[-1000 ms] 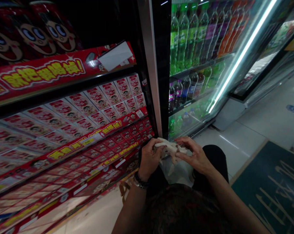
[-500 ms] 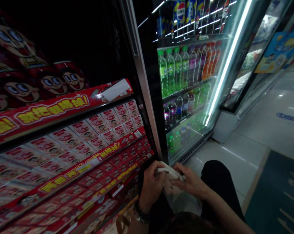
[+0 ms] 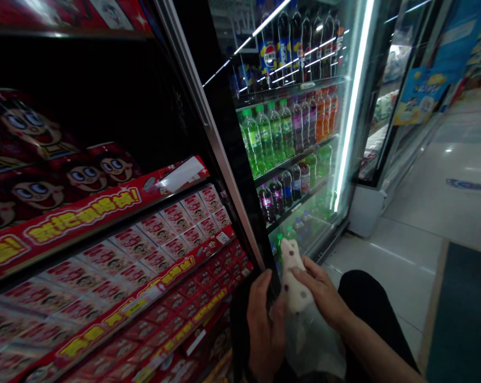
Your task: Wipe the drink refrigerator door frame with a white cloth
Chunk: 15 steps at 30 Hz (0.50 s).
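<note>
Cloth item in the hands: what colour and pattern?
Cream-white cloth item with dark spots, head view.

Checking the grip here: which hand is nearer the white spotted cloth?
Right. The right hand holds the white spotted cloth in its fingers; the left hand sits just below-left, touching the clear bag.

Both hands low centre, close together in front of the bent knee. Left hand: back toward camera, fingers pointing up, loosely curled. Right hand: forearm enters from lower right, fingers bent inward toward the left hand, thumb side up.
</note>
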Motion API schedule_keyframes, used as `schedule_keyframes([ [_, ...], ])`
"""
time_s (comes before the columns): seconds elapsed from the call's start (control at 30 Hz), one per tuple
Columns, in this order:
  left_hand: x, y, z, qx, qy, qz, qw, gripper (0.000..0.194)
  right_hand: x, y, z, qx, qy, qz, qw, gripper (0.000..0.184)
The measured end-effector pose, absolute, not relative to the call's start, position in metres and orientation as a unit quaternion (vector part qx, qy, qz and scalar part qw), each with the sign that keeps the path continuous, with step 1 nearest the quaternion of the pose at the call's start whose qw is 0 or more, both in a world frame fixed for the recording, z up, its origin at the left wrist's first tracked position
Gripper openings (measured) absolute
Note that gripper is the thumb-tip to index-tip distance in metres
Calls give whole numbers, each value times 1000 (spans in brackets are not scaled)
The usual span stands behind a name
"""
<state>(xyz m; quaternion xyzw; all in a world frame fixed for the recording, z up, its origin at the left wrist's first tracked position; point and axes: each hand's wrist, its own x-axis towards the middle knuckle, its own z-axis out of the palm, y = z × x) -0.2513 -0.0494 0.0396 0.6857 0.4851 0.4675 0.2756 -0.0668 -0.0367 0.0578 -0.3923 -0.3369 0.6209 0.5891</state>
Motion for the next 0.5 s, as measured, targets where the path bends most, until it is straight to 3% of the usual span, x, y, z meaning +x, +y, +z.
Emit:
schedule_keyframes([
  [0.1,-235,-44,43,665,454,466,367,74,-80,-18,89,-324,-370,631,600,47],
  [0.23,-240,-6,85,596,451,533,397,70,-88,-6,123,-273,-466,553,635,36],
  [0.37,-252,31,172,679,360,476,428,59,-92,-3,144,-298,-629,160,700,50],
  [0.43,-253,49,214,715,335,473,391,55,-98,9,153,-301,-666,-30,682,63],
  [0.5,-254,70,241,719,374,503,300,48,-107,32,160,-338,-673,-127,645,66],
])
